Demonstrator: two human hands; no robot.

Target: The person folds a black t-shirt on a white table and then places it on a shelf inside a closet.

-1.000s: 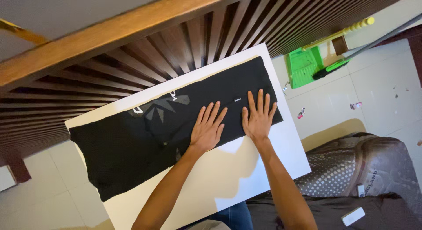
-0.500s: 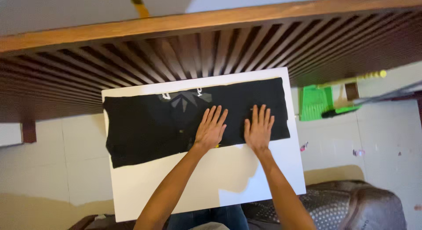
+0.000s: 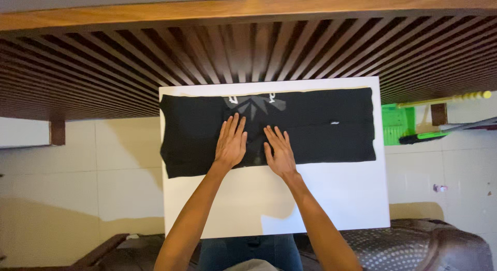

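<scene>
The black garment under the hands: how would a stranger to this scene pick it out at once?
Find the white table in front of the wooden slatted wall. Across its far half lies the black garment, folded into a long band, with the left hand and right hand flat on it. It is the only dark cloth on the table, with a pale grey print by its far edge.

Warm, fairly dim light falls from my right; my arms throw soft shadows across the white table (image 3: 331, 198). Edges look slightly bent, focus sharp.
</scene>
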